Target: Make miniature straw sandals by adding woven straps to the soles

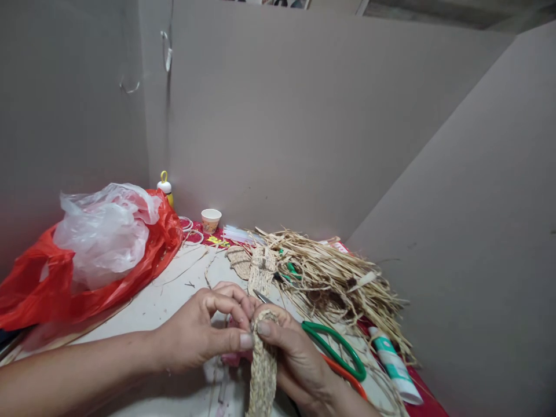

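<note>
Nearest me: woven straw strip [263, 379], upright between the two hands, top end folded over at the fingertips, lower end running out at the bottom of view. Right hand [299, 350] has it gripped, thumb pressed flat on the folded top, other fingers behind. Left hand [208, 327] comes in from the side, thumb and fingertips drawn narrow, pinching the strip's edge just below the top; I can't tell exactly what the hidden fingertips hold.

Pointed metal tip [262, 297] pokes out just beyond the right hand. Green handle loop [334, 346] and orange handle [345, 375] lie beside that hand; can't tell if they join the tip. Pink item [232, 356] partly hidden under the left hand, on the pale tabletop [174, 295].

Off to the right, white-and-teal tube [395, 365] lies on red cloth [423, 394]. Further out, I have a loose heap of dry straw [343, 278], flat woven pieces [262, 266] at its left end. Far left, red plastic bag [167, 231] with a crumpled clear bag [108, 231] on it. Beyond: white rings [193, 236], paper cup [211, 221], yellow bottle with white cap [165, 186], then grey wall panels [278, 116].
</note>
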